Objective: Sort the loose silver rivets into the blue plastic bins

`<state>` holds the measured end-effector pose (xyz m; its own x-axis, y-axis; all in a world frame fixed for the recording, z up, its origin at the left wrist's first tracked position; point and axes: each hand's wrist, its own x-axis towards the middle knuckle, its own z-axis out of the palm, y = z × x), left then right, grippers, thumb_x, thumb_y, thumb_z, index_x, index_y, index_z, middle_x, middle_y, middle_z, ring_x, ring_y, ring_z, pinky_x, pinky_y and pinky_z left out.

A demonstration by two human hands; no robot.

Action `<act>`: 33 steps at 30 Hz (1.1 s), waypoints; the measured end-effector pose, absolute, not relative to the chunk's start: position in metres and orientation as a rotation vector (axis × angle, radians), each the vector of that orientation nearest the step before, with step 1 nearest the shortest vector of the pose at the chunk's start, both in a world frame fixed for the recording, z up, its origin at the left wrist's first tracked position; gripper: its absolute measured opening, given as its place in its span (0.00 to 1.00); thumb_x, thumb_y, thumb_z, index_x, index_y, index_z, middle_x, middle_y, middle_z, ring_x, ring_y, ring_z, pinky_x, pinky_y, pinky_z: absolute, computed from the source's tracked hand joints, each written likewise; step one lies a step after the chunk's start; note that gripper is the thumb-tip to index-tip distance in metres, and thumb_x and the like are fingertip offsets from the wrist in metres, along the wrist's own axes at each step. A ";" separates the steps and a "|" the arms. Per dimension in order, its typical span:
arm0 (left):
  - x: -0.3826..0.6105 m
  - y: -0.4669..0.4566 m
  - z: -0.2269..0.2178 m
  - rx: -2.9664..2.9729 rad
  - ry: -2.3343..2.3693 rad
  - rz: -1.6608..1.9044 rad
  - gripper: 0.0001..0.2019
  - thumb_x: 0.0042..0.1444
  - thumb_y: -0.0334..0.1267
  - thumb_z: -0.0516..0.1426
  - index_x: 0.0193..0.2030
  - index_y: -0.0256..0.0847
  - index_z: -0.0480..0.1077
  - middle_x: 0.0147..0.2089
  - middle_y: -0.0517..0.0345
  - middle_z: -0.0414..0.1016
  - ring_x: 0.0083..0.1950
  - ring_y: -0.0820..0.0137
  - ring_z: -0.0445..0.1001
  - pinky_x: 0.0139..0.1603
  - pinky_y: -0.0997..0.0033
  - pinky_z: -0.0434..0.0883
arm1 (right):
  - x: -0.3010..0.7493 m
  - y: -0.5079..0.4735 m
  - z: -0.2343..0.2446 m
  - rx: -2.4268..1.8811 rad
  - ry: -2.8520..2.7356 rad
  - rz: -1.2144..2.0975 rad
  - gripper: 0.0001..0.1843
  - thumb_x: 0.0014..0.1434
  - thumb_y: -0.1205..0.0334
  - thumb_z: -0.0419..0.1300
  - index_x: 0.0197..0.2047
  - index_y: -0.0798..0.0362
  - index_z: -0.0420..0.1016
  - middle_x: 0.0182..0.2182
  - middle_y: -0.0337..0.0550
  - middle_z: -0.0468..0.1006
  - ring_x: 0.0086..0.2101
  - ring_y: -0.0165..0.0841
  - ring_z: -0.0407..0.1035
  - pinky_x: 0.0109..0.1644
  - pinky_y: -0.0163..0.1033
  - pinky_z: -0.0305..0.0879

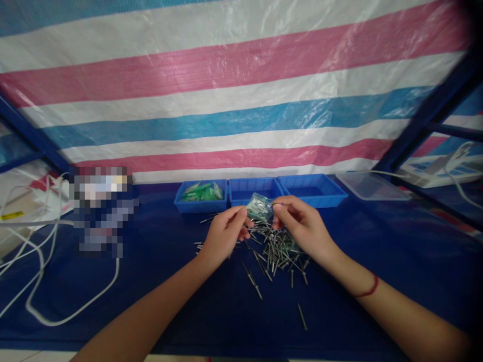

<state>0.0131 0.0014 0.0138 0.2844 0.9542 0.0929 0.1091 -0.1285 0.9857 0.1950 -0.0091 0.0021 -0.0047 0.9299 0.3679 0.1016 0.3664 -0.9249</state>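
Note:
A small clear plastic bag (259, 207) with light, shiny pieces inside is stretched between my two hands, above the table. My left hand (225, 232) pinches its left edge between thumb and fingers. On the other side, my right hand (302, 221) grips the bag's upper right corner the same way. Below the hands lies a loose pile of pop rivets (278, 251), thin metal pins with thicker ends. Several single rivets (252, 284) are scattered nearer to me. Something greenish lies partly covered in the pile beneath my right hand.
Three blue bins stand in a row behind the hands. The left bin (202, 206) holds green pieces and clear bags. A clear plastic lid (372, 186) lies to the right. White cables (75, 318) loop across the table's left side. A striped sheet (241, 120) hangs behind.

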 end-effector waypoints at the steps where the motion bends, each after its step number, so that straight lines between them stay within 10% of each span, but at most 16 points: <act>1: 0.014 0.002 0.014 1.431 1.021 1.034 0.16 0.59 0.48 0.52 0.37 0.36 0.70 0.35 0.54 0.75 0.24 0.76 0.71 0.24 0.77 0.65 | 0.194 -0.010 0.001 -0.984 -1.414 0.881 0.15 0.58 0.49 0.58 0.41 0.52 0.69 0.21 0.36 0.73 0.23 0.30 0.69 0.29 0.38 0.68; 16: 0.012 0.009 0.002 1.532 1.005 1.130 0.18 0.57 0.39 0.57 0.54 0.39 0.68 0.37 0.55 0.77 0.32 0.72 0.77 0.36 0.72 0.73 | 0.192 -0.010 0.001 -1.001 -1.333 0.888 0.09 0.52 0.57 0.64 0.36 0.52 0.76 0.31 0.42 0.80 0.30 0.33 0.75 0.38 0.40 0.74; 33: -0.093 0.082 0.035 2.449 1.635 1.276 0.12 0.60 0.36 0.49 0.45 0.39 0.71 0.44 0.53 0.76 0.45 0.65 0.73 0.48 0.66 0.69 | 0.196 -0.012 0.010 -1.088 -1.328 0.740 0.09 0.55 0.57 0.58 0.39 0.52 0.70 0.25 0.36 0.69 0.22 0.27 0.65 0.25 0.34 0.63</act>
<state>-0.0928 0.0820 0.0351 0.1653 0.7498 0.6406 0.8034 -0.4791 0.3535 0.1956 -0.0123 0.0098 0.1436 0.9136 0.3805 0.1569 0.3586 -0.9202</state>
